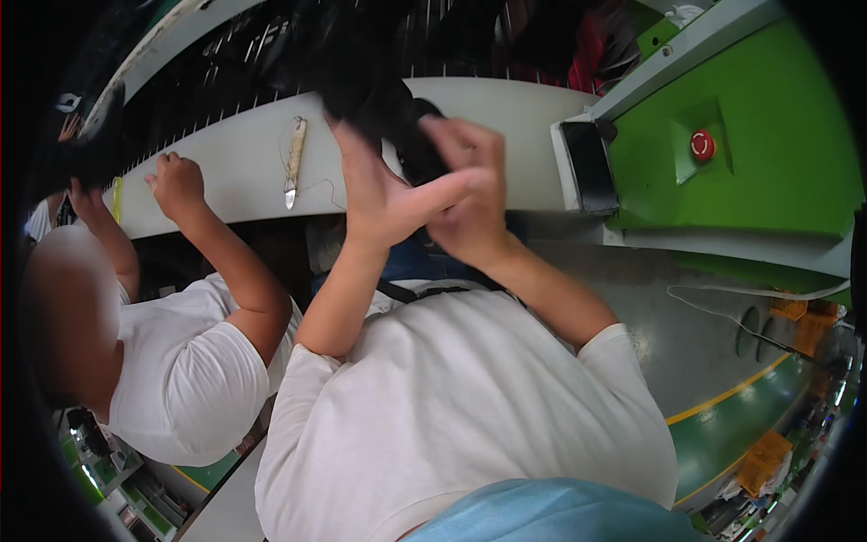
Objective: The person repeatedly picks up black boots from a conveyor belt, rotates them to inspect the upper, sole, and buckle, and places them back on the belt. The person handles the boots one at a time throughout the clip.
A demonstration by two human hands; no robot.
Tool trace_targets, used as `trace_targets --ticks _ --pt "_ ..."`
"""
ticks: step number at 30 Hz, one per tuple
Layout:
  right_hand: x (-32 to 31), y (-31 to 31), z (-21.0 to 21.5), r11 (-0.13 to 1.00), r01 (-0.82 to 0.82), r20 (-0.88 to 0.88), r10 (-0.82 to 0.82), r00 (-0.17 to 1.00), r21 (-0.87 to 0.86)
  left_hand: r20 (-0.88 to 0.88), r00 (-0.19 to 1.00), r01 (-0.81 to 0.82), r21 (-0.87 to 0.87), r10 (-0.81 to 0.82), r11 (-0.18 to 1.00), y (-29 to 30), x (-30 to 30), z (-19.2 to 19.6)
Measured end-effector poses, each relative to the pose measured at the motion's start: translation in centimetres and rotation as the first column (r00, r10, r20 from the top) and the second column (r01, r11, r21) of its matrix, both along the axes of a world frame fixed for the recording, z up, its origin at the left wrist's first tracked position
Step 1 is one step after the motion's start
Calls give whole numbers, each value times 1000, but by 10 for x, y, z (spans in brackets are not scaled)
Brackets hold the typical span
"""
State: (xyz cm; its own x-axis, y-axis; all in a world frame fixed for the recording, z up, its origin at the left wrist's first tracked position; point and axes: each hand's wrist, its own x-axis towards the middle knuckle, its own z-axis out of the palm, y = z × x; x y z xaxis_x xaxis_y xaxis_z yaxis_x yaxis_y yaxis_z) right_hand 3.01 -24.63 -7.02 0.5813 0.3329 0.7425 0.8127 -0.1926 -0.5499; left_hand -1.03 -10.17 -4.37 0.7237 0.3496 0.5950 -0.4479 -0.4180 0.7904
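Observation:
A dark black item (411, 126), soft-looking and blurred, lies between my two hands above the white worktop (515, 113); its exact kind cannot be made out. My left hand (379, 194) is against its near left side, thumb stretched to the right and fingers partly hidden behind the black material. On the other side, my right hand (470, 181) curls its fingers round the item, close to the left thumb. Left of my hands, a small knife (293, 163) rests on the worktop, its pale handle wrapped and a thin string trailing from it.
At my left a co-worker in a white shirt (185, 361) reaches a hand (178, 185) over the worktop. Black pieces and thin metal rods line its far edge. To the right stands a green machine housing (768, 135) with a red push button (703, 144) and a dark screen (591, 167).

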Motion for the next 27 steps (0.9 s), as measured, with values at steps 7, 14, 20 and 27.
trace_targets --ticks 7,14,20,27 --pt "41 -8 16 824 -293 -654 564 504 485 192 962 -140 -272 196 952 -5 8 35" --pt "46 32 95 844 -371 -603 536 590 387 87 968 -209 -242 236 948 -3 1 46" --pt "48 29 57 793 -381 -659 608 444 475 98 952 -244 -333 291 911 -3 3 44" --pt "32 -25 -53 909 -354 -854 355 381 220 8 962 -270 -68 271 960 -13 -16 12"
